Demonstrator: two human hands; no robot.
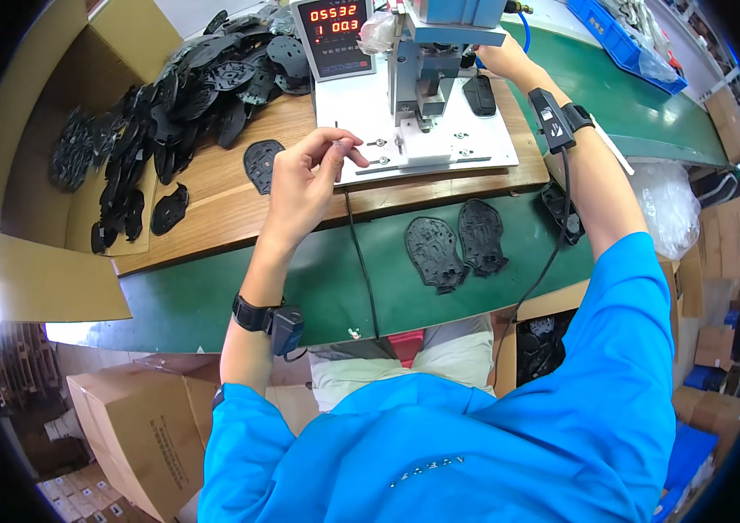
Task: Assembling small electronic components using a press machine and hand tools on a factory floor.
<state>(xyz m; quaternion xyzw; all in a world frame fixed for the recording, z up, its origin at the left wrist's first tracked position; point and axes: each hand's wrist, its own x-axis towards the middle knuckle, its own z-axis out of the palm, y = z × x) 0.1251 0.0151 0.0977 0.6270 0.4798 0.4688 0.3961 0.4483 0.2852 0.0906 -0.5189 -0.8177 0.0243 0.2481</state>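
At the left front edge of the press's white base plate (439, 157), my left hand (304, 179) is raised with thumb and fingers pinched together. Whatever sits in that pinch is too small to make out. My right hand (507, 63) reaches to the right side of the bench press (422, 74), its fingertips hidden behind the machine. Just below that hand a black plastic piece (479, 94) rests on the base plate. Left of my left hand lies a black moulded plastic shell (262, 164). Two more black shells, one broader (433, 251) and one narrower (482, 235), lie on the green table before me.
A big heap of black plastic parts (204, 96) spills from an open cardboard box (30, 200) onto the wooden board (204, 196). A control box (335, 65) with red digits stands beside the press. Cables (359, 261) hang over the green table (317, 279). A blue crate (623, 44) is far right.
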